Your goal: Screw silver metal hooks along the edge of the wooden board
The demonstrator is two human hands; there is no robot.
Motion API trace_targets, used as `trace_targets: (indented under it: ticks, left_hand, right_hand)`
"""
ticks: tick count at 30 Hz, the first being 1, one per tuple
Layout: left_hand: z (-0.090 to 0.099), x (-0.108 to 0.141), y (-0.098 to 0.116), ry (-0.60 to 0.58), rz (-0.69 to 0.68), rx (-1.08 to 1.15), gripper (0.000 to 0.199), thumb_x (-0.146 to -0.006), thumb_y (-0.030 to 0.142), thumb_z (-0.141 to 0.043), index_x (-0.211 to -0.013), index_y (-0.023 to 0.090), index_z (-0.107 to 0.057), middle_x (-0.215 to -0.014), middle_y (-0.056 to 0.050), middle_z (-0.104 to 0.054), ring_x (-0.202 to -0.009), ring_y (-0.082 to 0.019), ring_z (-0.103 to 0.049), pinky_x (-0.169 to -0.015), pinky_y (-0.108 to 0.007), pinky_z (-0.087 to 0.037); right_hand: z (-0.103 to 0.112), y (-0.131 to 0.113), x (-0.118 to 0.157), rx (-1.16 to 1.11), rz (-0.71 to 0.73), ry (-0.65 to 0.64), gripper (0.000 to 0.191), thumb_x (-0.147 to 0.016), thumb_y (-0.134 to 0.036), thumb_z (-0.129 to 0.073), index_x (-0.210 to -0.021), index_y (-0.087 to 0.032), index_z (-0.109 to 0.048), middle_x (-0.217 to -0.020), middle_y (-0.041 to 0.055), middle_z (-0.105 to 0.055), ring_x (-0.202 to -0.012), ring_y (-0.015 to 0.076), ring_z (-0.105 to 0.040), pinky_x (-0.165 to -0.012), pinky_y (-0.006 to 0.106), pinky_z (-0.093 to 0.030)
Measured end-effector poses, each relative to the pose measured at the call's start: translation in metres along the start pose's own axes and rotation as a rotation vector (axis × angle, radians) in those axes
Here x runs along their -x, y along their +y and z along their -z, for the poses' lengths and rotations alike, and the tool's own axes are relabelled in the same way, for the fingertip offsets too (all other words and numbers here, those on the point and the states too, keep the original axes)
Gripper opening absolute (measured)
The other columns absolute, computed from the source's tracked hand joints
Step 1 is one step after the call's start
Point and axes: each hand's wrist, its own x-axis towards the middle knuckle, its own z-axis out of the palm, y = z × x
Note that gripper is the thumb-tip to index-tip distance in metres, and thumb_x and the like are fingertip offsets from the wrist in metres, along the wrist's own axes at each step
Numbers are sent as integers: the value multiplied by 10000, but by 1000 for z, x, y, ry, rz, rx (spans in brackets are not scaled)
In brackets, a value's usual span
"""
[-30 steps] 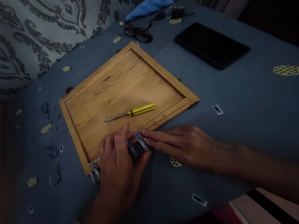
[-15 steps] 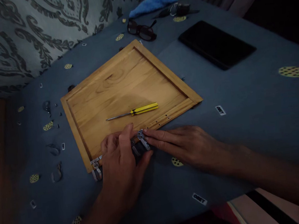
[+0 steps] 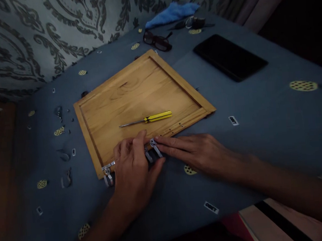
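- Left hand (image 3: 133, 171): comes in from 7 o'clock, fingers bent over the near edge of the wooden panel (image 3: 136, 92), thumb tip by the lower end of a metal hook (image 3: 152, 142); the palm hides what is beneath, so I cannot tell whether it grips.
- Right hand (image 3: 199, 151): comes in from 4 o'clock, two fingers nearly straight and close together, tips at the hook's plate; the thumb is hidden, so a pinch cannot be confirmed.
- The hook lies at the panel's 6 o'clock edge, long axis from 11 to 5, plate toward 11, arm toward 5. It could twist out of line if the fingers press unevenly.
- Small loose pieces (image 3: 69, 131), at the panel's 9 o'clock, might scatter if the cloth (image 3: 225, 160) is tugged.
- Screwdriver (image 3: 157, 116), beyond the hands: blade toward 9, handle toward 3. Tilting the panel could set it rolling.
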Motion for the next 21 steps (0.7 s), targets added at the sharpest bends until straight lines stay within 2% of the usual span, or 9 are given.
trace_targets:
  ticks: [6,13,17,21]
  left_hand:
    - [-2,2,-1,20,-25,29,616,-872,229,-717,-1381,167,-376,-1161,-106,-716,-1095,-315,-581,-946,-492,-460]
    - [-4,3,-2,23,-20,52,598,-872,225,-711,-1376,199,-389,-1166,-93,-711,-1089,-305,-593,-945,-484,-460]
    - [-3,2,-1,20,-14,55,578,-870,220,-708,-1363,199,-408,-1173,-102,-708,-1094,-305,-601,-938,-480,-465]
    - [-2,2,-1,13,-18,43,565,-873,224,-701,-1354,199,-405,-1181,-103,-706,-1090,-305,-607,-929,-477,-470]
  right_hand:
    - [-3,0,2,49,-32,-62,491,-928,-18,-482,-1393,-152,-563,-1419,122,-633,-1044,209,-753,-804,341,-665]
    - [-2,0,0,54,-6,-32,457,-917,-20,-495,-1356,-102,-596,-1407,151,-635,-1027,237,-759,-794,370,-666]
    - [-4,1,2,44,-25,-69,510,-910,-18,-494,-1400,-139,-570,-1429,143,-619,-1059,224,-750,-834,365,-655]
    - [-4,1,1,38,-4,-24,465,-916,-29,-497,-1365,-104,-589,-1410,151,-634,-1064,235,-750,-820,365,-659]
